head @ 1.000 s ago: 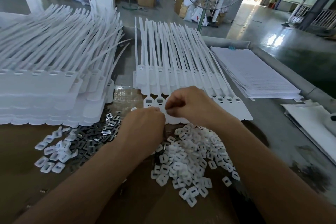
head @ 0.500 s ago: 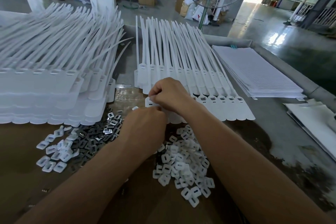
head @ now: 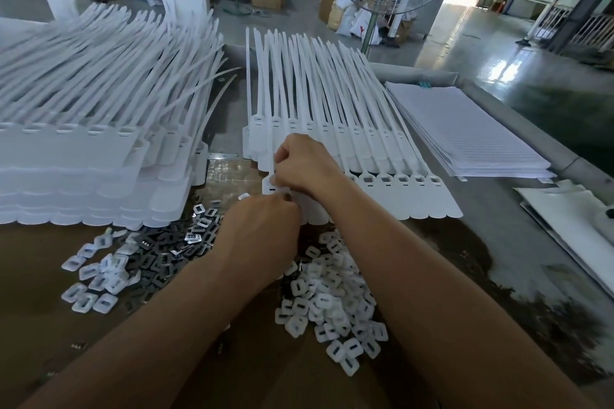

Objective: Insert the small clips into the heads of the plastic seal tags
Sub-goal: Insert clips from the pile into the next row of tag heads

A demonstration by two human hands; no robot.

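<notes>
where the tag row (head: 335, 129) meets the clips (head: 332, 302), pinching one tag head (head: 269, 189) with right hand (head: 307, 168), touching it with left hand (head: 262, 236), grip hidden.

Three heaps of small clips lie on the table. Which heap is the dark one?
The middle heap, beside the left hand: its clips are dark and shiny, while the far-left heap and the right heap are white.
</notes>
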